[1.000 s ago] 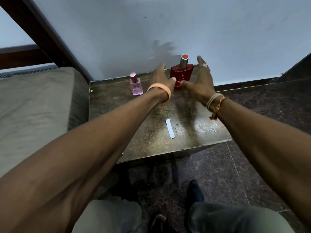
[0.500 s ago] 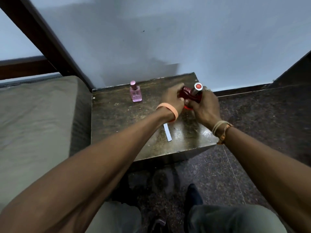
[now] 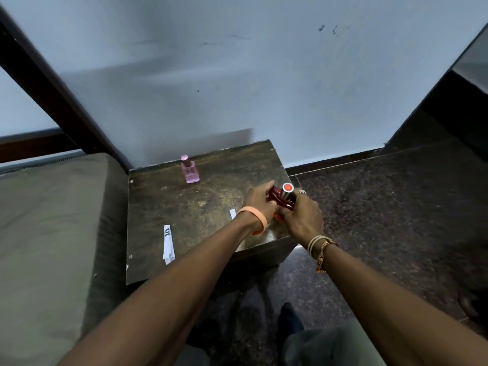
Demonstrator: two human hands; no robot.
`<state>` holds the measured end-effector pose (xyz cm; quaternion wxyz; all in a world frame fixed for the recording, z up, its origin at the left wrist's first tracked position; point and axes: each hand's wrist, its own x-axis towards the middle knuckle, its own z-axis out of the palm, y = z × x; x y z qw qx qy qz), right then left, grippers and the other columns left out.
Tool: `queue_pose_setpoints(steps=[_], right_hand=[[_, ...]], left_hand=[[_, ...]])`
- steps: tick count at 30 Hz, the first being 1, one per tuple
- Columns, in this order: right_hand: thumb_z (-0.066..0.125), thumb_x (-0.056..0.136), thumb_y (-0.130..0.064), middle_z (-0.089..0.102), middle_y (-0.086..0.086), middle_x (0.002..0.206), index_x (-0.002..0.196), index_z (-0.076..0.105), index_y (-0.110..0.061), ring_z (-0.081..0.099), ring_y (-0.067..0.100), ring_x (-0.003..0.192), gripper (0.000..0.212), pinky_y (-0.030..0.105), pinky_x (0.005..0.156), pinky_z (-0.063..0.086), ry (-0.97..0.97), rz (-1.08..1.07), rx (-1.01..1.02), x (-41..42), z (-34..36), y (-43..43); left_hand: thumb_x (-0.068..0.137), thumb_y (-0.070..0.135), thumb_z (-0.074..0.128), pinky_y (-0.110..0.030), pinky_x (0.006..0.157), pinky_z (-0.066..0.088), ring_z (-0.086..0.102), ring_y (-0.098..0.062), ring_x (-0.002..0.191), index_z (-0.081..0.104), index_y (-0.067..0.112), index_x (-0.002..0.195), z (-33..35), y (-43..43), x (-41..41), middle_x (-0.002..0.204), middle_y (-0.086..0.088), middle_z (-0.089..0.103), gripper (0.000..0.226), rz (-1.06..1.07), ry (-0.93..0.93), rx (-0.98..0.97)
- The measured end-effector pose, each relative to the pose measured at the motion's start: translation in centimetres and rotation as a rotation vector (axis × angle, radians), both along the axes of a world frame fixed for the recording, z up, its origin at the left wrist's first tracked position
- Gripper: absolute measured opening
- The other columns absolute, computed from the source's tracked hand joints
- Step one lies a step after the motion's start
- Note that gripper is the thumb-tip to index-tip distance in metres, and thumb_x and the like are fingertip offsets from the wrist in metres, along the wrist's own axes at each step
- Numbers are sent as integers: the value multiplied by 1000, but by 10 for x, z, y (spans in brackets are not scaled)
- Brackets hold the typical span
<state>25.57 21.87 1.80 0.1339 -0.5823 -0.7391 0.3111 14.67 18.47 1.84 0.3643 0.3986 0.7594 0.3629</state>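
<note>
Firmly held: red bottle tips toward the camera over the bench corner

Both hands close on a red bottle (image 3: 280, 201) above the near right corner of a dark, scuffed bench (image 3: 184, 207). The left hand (image 3: 260, 204) grips its left side and the right hand (image 3: 301, 220) wraps its right side, with the fingers (image 3: 261, 192) of each curled tight against the glass. The bottle is tilted, not upright. Its long axis runs from the base, low between the palms, up to the silver cap (image 3: 287, 188), whose round red top faces up and back toward the person. Whether the base touches the bench cannot be told, as the hands hide it.

An orange wristband (image 3: 253, 220) circles the left wrist. Corded bracelets (image 3: 320, 247) sit on the right wrist.

A pink bottle (image 3: 189, 170) stands upright near the bench's far edge, well apart from the hands. A white paper strip (image 3: 168, 244) with dark print lies flat near the front left. A second strip (image 3: 233, 213) shows just beside the left wrist. A bed (image 3: 52, 220) abuts the bench on the left, and speckled floor (image 3: 396, 207) spreads to the right.
</note>
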Motion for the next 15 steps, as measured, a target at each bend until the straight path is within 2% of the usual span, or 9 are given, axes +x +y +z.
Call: queue_pose_setpoints(steps=[5, 9, 12, 15], right_hand=[[69, 84, -34, 72, 5, 96, 109, 64, -23, 67, 28, 90, 28, 45, 80, 56, -13, -6, 23, -1, -2, 1], [65, 88, -29, 70, 8, 91, 99, 64, -16, 67, 30, 87, 17, 44, 77, 56, -62, 36, -22, 1, -3, 0], [65, 87, -33, 71, 7, 90, 95, 66, -17, 67, 29, 84, 18, 44, 75, 56, -49, 46, -10, 1, -3, -1], [65, 85, -37, 71, 8, 89, 93, 66, -18, 67, 30, 82, 21, 43, 72, 56, -83, 75, 4, 0, -1, 1]], left_hand=[[87, 7, 61, -34, 111, 36, 47, -17, 129, 51, 20, 135, 11, 3, 3, 139, -3, 53, 50, -48, 55, 89], [84, 12, 67, -37, 101, 47, 60, -16, 111, 60, 21, 124, 15, 4, 10, 120, -1, 67, 42, -59, 68, 132], [80, 13, 71, -32, 91, 51, 66, -15, 97, 70, 22, 106, 19, 4, 10, 104, 2, 73, 28, -11, 207, 172], [79, 16, 72, -25, 83, 48, 66, -17, 94, 72, 20, 102, 20, 1, 12, 101, 0, 74, 24, 1, 345, 207]])
